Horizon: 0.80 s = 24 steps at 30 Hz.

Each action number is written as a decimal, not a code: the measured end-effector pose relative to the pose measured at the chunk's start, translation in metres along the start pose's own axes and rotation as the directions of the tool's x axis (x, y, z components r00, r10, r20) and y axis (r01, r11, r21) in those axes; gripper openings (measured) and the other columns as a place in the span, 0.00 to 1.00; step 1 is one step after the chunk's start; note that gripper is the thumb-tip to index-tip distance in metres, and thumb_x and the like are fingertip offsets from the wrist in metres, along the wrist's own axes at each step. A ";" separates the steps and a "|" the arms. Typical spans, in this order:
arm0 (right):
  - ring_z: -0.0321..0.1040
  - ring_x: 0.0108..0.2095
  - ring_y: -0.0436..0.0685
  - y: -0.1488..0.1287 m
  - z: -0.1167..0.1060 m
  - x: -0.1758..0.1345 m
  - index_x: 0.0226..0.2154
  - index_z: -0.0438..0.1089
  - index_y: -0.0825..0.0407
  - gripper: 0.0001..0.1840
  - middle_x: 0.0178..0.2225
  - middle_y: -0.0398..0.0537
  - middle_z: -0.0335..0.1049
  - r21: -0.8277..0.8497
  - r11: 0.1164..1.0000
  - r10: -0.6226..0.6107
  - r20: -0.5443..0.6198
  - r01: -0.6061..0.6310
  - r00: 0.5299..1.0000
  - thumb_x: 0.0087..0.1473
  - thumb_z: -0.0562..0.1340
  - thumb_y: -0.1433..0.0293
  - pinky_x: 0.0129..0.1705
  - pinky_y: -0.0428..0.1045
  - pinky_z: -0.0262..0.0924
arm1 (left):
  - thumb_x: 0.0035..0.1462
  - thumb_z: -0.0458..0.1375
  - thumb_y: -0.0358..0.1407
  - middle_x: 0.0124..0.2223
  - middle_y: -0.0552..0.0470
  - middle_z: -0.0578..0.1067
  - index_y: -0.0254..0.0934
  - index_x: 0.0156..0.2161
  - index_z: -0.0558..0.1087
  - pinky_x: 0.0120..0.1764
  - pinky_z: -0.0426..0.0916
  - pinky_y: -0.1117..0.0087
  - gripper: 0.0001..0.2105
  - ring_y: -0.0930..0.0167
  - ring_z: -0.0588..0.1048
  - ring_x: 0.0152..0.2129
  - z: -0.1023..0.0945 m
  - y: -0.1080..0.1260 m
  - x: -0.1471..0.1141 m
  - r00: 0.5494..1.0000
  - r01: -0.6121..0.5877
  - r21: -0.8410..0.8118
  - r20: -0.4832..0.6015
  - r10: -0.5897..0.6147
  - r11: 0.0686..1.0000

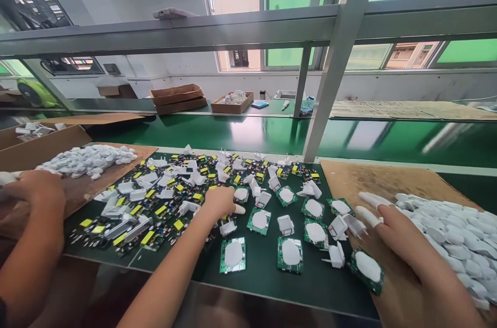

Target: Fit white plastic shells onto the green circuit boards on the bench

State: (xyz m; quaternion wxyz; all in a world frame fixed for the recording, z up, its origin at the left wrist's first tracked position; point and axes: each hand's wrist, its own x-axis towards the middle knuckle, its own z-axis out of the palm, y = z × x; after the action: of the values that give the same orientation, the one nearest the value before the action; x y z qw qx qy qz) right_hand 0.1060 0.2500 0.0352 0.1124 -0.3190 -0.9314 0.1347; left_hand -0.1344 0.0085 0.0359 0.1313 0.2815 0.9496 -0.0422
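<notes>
Now the left hand [220, 203] curls by a square green circuit board [241, 194] on the dark green tabletop [261, 271], grip unclear; the right hand [396, 224], fingers loosely extended, sits beside a white plastic plug casing [354, 225].
</notes>
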 end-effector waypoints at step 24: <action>0.57 0.42 0.68 0.040 0.001 0.044 0.31 0.67 0.57 0.12 0.39 0.59 0.64 -0.436 0.887 0.263 0.205 -0.152 0.943 0.46 0.50 0.74 0.40 0.70 0.41 | 0.43 0.50 0.29 0.38 0.36 0.68 0.31 0.38 0.66 0.32 0.64 0.64 0.14 0.60 0.69 0.35 0.007 0.021 -0.017 0.996 0.091 0.152 -0.002 -0.092 0.984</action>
State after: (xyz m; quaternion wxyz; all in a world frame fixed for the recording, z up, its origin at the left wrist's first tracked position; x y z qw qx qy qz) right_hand 0.0943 0.3077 0.0269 -0.0954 -0.4136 -0.9053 -0.0142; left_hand -0.1075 0.0166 0.0334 0.1097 0.2469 0.9551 -0.1213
